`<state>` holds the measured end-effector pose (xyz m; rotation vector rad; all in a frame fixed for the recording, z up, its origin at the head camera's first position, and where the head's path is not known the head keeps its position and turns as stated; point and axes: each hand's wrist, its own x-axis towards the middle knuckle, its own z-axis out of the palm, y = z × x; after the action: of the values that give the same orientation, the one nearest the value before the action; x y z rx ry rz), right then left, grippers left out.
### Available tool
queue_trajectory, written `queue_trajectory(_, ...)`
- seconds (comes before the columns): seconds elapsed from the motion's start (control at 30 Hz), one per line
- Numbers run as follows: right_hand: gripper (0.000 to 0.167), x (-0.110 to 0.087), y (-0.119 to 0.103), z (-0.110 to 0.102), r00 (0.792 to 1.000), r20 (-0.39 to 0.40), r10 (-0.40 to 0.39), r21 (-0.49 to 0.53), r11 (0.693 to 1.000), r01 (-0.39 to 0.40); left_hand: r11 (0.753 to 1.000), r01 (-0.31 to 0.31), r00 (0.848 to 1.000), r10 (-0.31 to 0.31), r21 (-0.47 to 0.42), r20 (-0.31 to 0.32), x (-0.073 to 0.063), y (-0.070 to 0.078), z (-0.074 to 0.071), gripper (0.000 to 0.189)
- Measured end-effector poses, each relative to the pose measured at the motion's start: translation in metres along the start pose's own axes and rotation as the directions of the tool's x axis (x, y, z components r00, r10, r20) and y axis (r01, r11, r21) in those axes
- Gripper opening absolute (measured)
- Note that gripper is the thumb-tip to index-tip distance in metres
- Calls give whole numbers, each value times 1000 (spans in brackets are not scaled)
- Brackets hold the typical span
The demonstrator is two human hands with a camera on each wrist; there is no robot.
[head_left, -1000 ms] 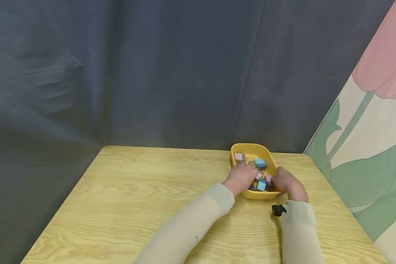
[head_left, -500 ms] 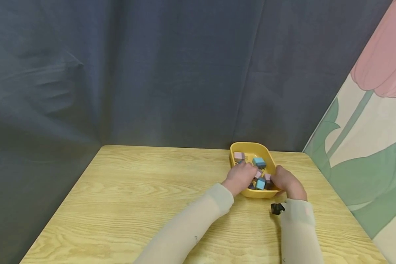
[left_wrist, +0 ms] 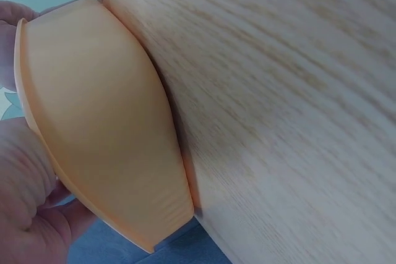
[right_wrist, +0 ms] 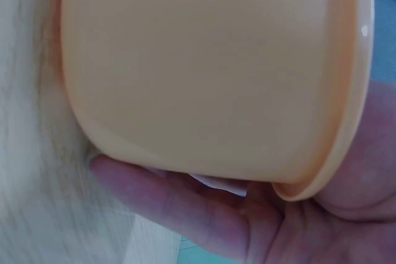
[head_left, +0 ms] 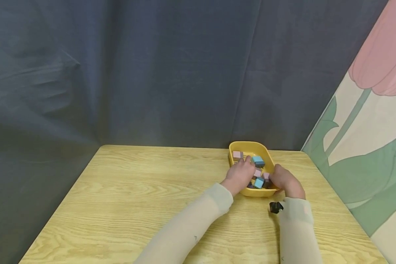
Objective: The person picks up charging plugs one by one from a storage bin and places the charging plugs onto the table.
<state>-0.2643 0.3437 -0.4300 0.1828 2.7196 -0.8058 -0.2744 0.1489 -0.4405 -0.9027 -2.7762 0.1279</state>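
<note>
A yellow plastic basket (head_left: 260, 193) with rounded corners stands at the table's far right. In it lie several small two-tone blocks, among them a pink one (head_left: 236, 155) and a blue one (head_left: 258, 161); some show thin prongs. My left hand (head_left: 240, 173) reaches over the left side into the basket, fingertips among the blocks. Whether those fingers pinch a block is hidden, also in the left wrist view, where the basket wall (left_wrist: 111, 109) covers them. My right hand (head_left: 285, 179) grips the near right corner, thumb over the rim and fingers (right_wrist: 185, 211) along the outer wall.
The wood-grain table (head_left: 135, 205) stretches to the left and front. A dark curtain (head_left: 171, 73) hangs behind its far edge. A wall with a tulip picture (head_left: 366, 165) slants along the right. A small black device (head_left: 276, 207) sits at the right cuff.
The fingers of my left hand have shifted slightly among the blocks and now stand more spread; a teal block near the fingertips is now covered. My right hand keeps its grip on the basket.
</note>
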Motion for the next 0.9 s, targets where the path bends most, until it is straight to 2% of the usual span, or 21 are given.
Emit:
queue_trajectory(0.13,40,0,-1,-1,1000,6,3,3,1000,-3,1000,-9,1000,9,-10,-5,0,0,0,22)
queue_trajectory(0.37,40,-2,-2,-1,1000,3,10,-12,1000,-10,999,-32,999,32,34,-7,0,1,-1,25)
queue_trajectory(0.67,43,-4,-3,0,1000,15,19,44,999,-20,1000,-17,1000,17,-10,22,-1,1,-1,30)
queue_trajectory(0.9,42,-5,-5,-1,1000,6,11,25,1000,-11,999,-42,998,43,-23,35,0,1,-2,31)
